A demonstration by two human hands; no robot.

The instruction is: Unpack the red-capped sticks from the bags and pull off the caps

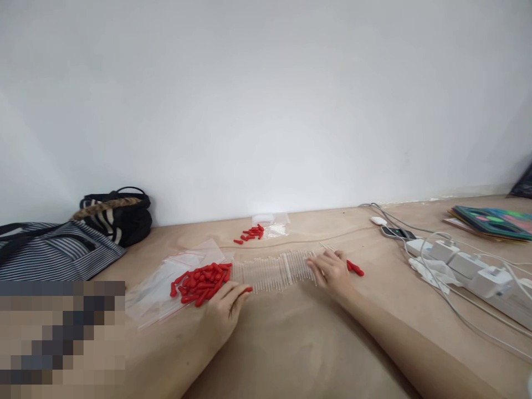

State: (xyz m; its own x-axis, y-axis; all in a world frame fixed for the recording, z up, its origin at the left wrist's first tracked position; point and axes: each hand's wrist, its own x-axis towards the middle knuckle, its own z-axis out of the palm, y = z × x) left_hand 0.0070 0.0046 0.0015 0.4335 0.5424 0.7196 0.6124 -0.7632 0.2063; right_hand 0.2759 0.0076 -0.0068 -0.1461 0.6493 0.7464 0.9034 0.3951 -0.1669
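My left hand (226, 305) is closed in a pinch on a red dropper bulb (248, 290), whose end sticks out past the fingertips. Just beyond it lies a heap of red dropper bulbs (199, 282), partly on clear zip bags (160, 291). A row of thin clear tubes (266, 272) lies side by side between my hands. At its right end my right hand (332, 270) has its fingers bent down over the tubes; what they grip is hidden. More red bulbs (355, 269) lie just right of that hand.
Near the wall are a small group of red bulbs (251, 233), more clear tubes (276, 230) and a small bag (270, 218). Bags (116, 216) stand at left. A power strip with white chargers (469, 269), cables and colourful flat sheets (490, 221) occupy the right.
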